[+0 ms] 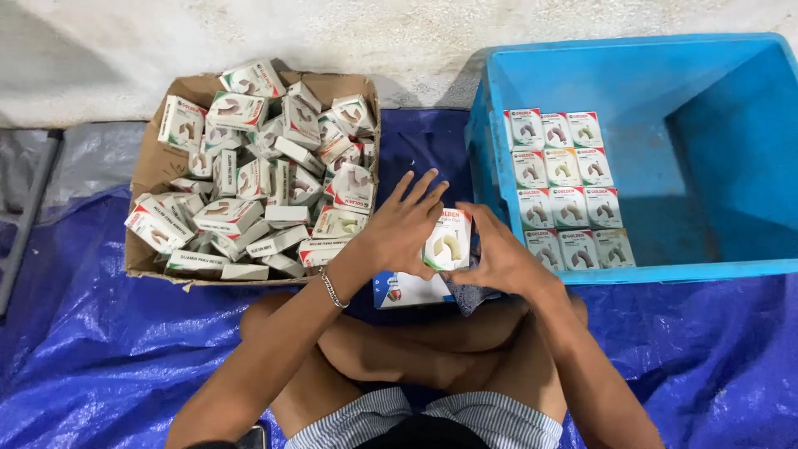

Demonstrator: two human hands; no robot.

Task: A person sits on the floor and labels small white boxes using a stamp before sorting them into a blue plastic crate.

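Both my hands, left (405,229) and right (497,258), grip one small box (447,241) over my lap, between carton (158,158) and crate (499,91), squaring it.

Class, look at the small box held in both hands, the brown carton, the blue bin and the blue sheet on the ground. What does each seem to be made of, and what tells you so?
Small box: thin printed card, slightly glossy, with sharp folded edges.
Brown carton: corrugated cardboard, matt, its flaps bent and frayed.
Blue bin: moulded hard plastic, smooth walls, thick rim.
Blue sheet: probably woven plastic tarpaulin, crinkled and shiny.
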